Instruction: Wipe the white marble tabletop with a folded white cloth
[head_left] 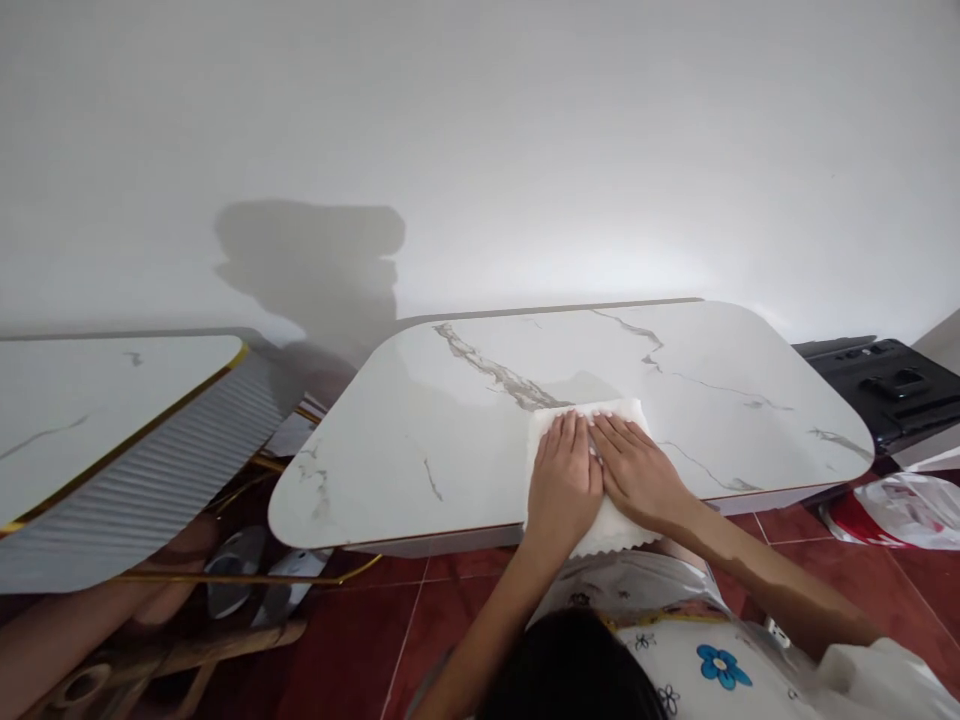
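second table: left of the marble table (450, 440) we see another white top (82, 420) with a gold rim and ribbed side, well apart from it across a gap of red floor.
marble table: white with grey veins, rounded corners; its far edge meets the white wall (480, 130).
open room, left part: from the table's left corner to the cloth we see bare marble.
left hand: our left hand (564, 485) lies open and flat, fingers together, pressed on the cloth near the table's front edge.
cloth: the white cloth (611, 530) sits at the middle of the table's front edge, its scalloped hem hanging just over that edge.
right hand: our right hand (637, 470) is open and flat on the cloth, touching the left hand.
open room, right part: bare marble runs from the cloth to the table's right corner.
beyond the right edge: a black case (885, 385) and a plastic bag (900, 510) lie on the floor just beside the table.
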